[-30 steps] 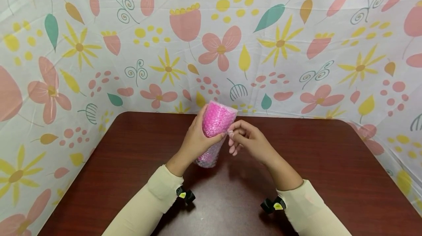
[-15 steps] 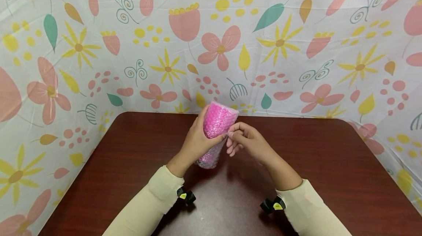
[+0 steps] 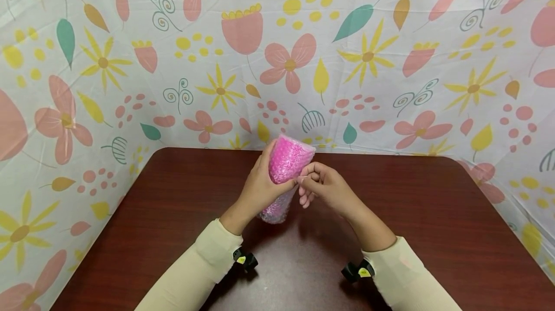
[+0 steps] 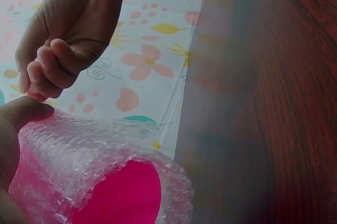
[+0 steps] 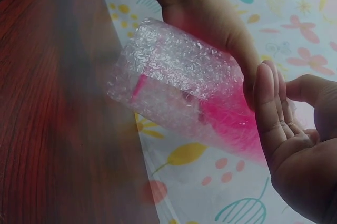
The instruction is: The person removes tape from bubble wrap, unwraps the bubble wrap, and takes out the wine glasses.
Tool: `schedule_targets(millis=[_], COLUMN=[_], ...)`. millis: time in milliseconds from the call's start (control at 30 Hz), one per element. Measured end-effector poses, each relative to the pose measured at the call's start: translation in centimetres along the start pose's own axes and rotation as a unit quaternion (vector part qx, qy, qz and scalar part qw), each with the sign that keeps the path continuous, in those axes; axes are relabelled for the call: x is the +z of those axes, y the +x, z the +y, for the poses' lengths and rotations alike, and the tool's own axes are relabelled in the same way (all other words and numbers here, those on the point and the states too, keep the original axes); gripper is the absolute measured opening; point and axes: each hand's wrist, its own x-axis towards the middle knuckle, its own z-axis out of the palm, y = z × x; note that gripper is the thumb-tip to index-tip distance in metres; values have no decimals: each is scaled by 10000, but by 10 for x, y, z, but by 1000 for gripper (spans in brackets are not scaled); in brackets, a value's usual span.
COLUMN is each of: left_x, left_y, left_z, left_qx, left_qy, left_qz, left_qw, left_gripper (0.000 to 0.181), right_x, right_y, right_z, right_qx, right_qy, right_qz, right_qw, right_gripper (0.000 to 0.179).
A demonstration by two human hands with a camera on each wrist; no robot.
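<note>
A pink cylinder wrapped in clear bubble wrap [image 3: 291,159] is held tilted over the table, its top leaning right. My left hand [image 3: 260,181] grips it from the left, with the thumb across its front. In the left wrist view, a bare pink end [image 4: 126,192] shows inside the wrap's open rim. Right beside the left thumb, my right hand [image 3: 327,185] pinches a small clear bit at the wrap's edge with thumb and index finger; whether it is tape or wrap I cannot tell. The right hand's other fingers are loosely curled. The left fingers are hidden behind the cylinder in the head view.
The dark red-brown wooden table [image 3: 173,195] lies under both hands. Behind and beside it hangs a white cloth [image 3: 286,94] printed with flowers and leaves. A small black camera [image 3: 245,259] is strapped to the left wrist, and another camera [image 3: 357,271] to the right.
The wrapped cylinder has shifted slightly right and down with my left hand. My right fingertips have moved slightly down, closer to the left thumb, still pinching.
</note>
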Motion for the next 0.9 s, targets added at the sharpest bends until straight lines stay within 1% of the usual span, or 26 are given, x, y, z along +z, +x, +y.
schedule_targets(millis=[200, 567, 767, 900], left_x=[2, 3, 2, 2], left_y=[-1, -2, -2, -3], left_z=[0, 1, 3, 3], left_qx=[-23, -16, 46, -18], left_qy=[161, 408, 415, 418], left_qz=[67, 312, 410, 375], left_qw=[9998, 9987, 9983, 9984], left_gripper=[106, 106, 106, 106], right_x=[2, 4, 4, 3], right_y=[0, 0, 0, 0], right_z=[-1, 0, -1, -2], right_qx=[-91, -242, -186, -113], right_qy=[13, 197, 170, 91], right_qz=[-25, -213, -216, -170], right_qw=[10000, 9993, 9994, 9997], right_gripper=[16, 23, 23, 23])
